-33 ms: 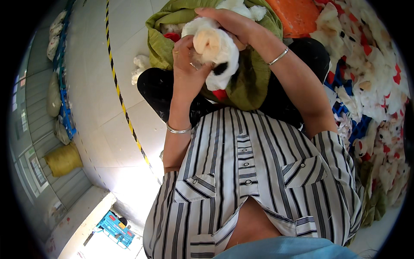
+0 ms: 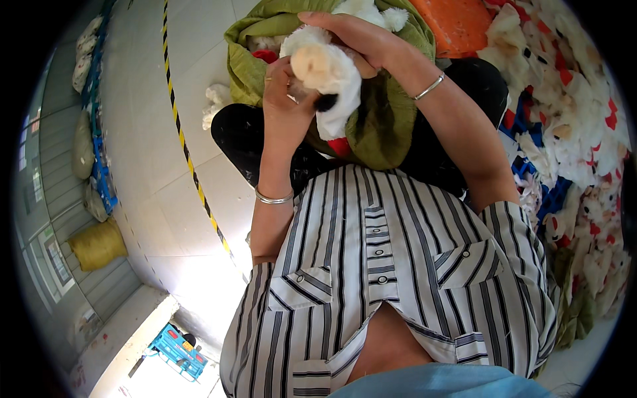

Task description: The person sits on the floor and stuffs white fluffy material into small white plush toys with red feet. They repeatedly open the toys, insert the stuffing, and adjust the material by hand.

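Between my two hands, over an olive-green cloth sack (image 2: 388, 132), is a white plush toy piece (image 2: 345, 86) with a cream patch and a black spot. My left hand (image 2: 284, 96) grips its left side, fingers curled around the edge. A small silvery thing shows by the left thumb, too small to make out. From the right, my right hand (image 2: 355, 36) closes over its upper side, with some fingers hidden behind the plush. Red material (image 2: 340, 146) shows just below the piece. Other white fluffy plush (image 2: 396, 18) lies in the sack beyond the right hand.
A large heap of white plush pieces (image 2: 570, 139) with red bits lies on the right, around a blue crate (image 2: 554, 196). An orange surface (image 2: 451, 26) sits beyond the sack. Black-yellow tape (image 2: 186, 152) runs along the floor at left, near a white fluffy scrap (image 2: 216, 103).
The plush piece has shifted slightly left and turned a little, its black spot moving left. My left hand has moved slightly left with it; the right hand is nearly unchanged.
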Action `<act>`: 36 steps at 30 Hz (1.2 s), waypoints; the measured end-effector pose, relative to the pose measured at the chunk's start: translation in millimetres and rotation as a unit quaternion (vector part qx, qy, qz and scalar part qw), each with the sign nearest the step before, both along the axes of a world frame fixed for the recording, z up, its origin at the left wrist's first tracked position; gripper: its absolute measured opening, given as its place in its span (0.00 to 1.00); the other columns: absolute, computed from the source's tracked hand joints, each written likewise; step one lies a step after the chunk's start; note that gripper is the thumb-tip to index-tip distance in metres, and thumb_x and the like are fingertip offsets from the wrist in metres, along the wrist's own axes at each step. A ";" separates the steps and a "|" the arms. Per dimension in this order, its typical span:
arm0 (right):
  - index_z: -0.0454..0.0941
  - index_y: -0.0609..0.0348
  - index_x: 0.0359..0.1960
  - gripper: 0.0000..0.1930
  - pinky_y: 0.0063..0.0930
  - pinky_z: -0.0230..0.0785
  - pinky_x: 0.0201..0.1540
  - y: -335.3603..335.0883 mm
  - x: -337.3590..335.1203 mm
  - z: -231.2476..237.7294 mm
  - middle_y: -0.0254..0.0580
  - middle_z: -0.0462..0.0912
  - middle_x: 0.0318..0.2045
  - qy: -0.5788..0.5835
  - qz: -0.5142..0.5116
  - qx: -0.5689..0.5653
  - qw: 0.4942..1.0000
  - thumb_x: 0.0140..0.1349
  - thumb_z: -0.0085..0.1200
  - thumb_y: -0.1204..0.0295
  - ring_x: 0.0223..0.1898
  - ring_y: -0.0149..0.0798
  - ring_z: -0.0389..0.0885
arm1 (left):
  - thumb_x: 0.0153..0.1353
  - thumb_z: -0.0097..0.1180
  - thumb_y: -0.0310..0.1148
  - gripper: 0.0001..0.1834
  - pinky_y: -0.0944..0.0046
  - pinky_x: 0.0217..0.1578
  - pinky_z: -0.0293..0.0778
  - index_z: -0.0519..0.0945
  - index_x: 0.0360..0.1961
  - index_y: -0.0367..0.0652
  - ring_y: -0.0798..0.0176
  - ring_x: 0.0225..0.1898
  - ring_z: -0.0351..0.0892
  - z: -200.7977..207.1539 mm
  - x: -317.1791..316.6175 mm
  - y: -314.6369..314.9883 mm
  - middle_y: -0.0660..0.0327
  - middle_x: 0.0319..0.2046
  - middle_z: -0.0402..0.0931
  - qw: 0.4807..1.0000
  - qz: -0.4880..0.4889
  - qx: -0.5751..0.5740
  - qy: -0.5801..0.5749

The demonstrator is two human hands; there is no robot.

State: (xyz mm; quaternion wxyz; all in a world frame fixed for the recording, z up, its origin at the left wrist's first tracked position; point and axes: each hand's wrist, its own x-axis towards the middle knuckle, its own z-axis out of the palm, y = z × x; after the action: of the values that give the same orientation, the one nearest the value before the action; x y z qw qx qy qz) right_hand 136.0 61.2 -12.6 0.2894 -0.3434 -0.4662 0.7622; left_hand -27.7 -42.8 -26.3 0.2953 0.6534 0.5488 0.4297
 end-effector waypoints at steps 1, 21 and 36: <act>0.79 0.58 0.47 0.24 0.23 0.77 0.41 -2.1 0.2 1.7 0.37 0.83 0.39 0.002 0.006 0.004 1.000 0.64 0.52 0.49 0.37 0.27 0.82 | 0.50 0.63 0.19 0.21 0.66 0.50 0.71 0.75 0.47 0.38 0.64 0.48 0.76 -10.4 -4.4 2.3 0.59 0.46 0.76 0.996 0.021 -0.005 -0.088; 0.82 0.61 0.39 0.14 0.21 0.68 0.31 21.1 31.8 14.8 0.34 0.82 0.33 -0.135 -0.088 0.242 0.957 0.66 0.52 0.62 0.31 0.25 0.77 | 0.60 0.60 0.24 0.12 0.70 0.33 0.74 0.76 0.45 0.36 0.72 0.31 0.75 18.2 -48.0 -16.1 0.63 0.33 0.78 0.977 -0.025 -0.011 -0.211; 0.80 0.64 0.43 0.10 0.22 0.73 0.42 34.4 52.3 18.8 0.34 0.83 0.37 0.162 -0.209 0.166 0.950 0.67 0.50 0.72 0.37 0.29 0.81 | 0.68 0.50 0.28 0.10 0.70 0.30 0.70 0.80 0.40 0.34 0.68 0.31 0.75 35.4 -109.6 -19.5 0.61 0.32 0.78 0.950 0.119 0.132 -0.256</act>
State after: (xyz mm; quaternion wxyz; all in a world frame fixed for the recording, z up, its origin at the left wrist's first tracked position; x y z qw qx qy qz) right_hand 188.2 95.6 6.2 0.5667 -0.2524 -0.4508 0.6418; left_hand -137.3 -62.3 9.1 0.2832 0.4847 0.4670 0.6832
